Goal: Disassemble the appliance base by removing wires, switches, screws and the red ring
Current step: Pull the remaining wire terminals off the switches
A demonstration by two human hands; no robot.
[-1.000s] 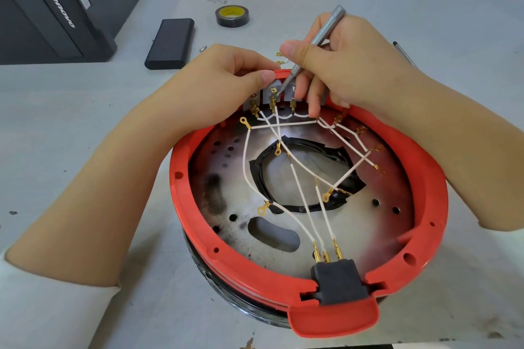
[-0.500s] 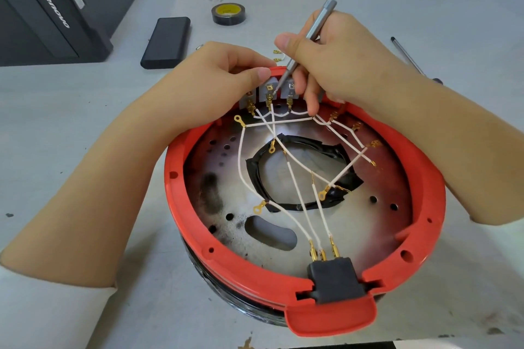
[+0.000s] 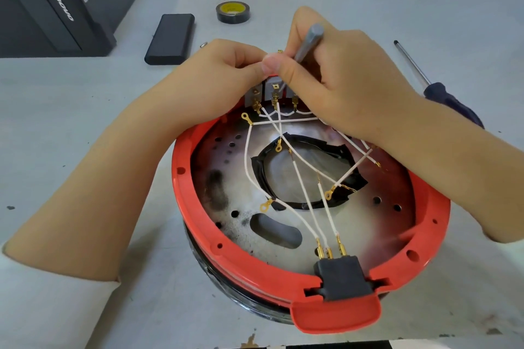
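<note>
The round appliance base lies upside down with its red ring (image 3: 255, 272) around a scorched metal plate (image 3: 377, 229). White wires (image 3: 304, 193) with gold terminals run from a black plug block (image 3: 344, 278) at the near rim to grey switches (image 3: 273, 91) at the far rim. My left hand (image 3: 215, 79) pinches the far rim beside the switches. A thin grey screwdriver (image 3: 309, 41) is gripped in my right hand (image 3: 346, 82), tip down on the middle switch's terminal.
A dark-handled screwdriver (image 3: 442, 96) lies on the grey table (image 3: 85, 127) to the right. A roll of black tape (image 3: 233, 12), a black rectangular case (image 3: 171, 38) and a small loose screw (image 3: 203, 44) lie beyond the base. A black computer case (image 3: 56, 0) stands far left.
My right hand has tipped the grey screwdriver more upright and drawn close against my left thumb over the switches. My left hand keeps its hold on the far rim.
</note>
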